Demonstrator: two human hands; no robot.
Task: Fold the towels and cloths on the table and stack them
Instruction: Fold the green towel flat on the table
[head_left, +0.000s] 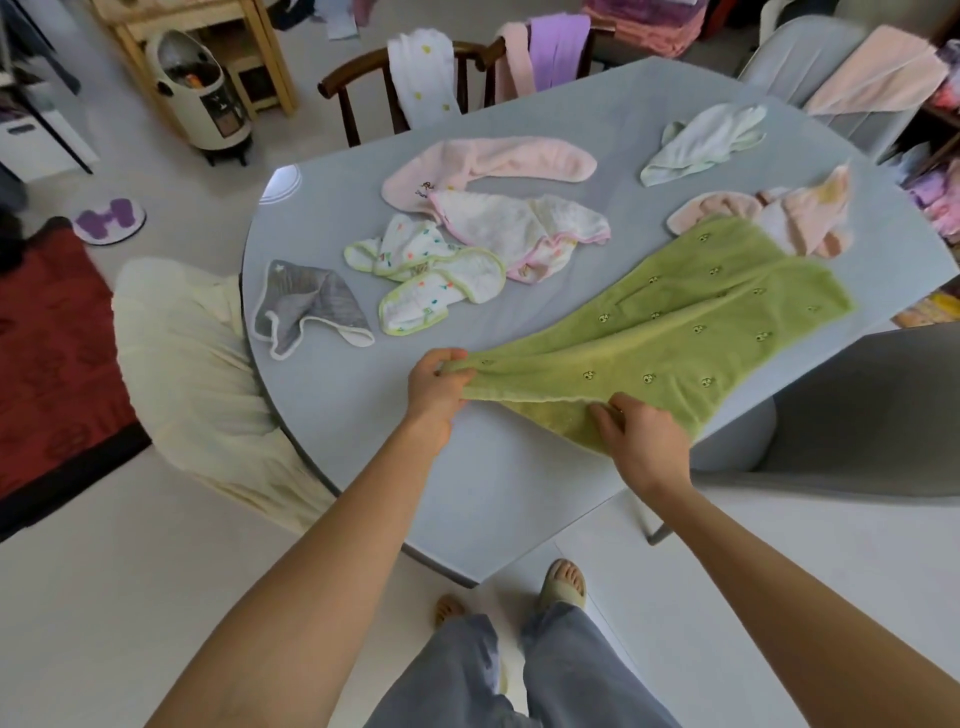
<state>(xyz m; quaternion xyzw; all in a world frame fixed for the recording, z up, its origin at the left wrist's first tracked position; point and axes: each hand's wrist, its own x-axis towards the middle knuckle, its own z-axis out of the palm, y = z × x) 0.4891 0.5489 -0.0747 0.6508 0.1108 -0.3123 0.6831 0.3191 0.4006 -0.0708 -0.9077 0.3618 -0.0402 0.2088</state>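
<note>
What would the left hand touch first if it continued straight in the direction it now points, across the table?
Probably the white cloth with green trim. The left hand, gripping a corner of the green towel, points up and away over bare table first. Depth is unclear, so this is a judgement.

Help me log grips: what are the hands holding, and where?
Both hold the green towel along its near edge: left hand at its corner, right hand farther along.

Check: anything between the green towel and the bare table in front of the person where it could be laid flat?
Nothing visible. Both the left hand and right hand already grip the green towel; the table near them is bare. The grey cloth lies off to the left.
</note>
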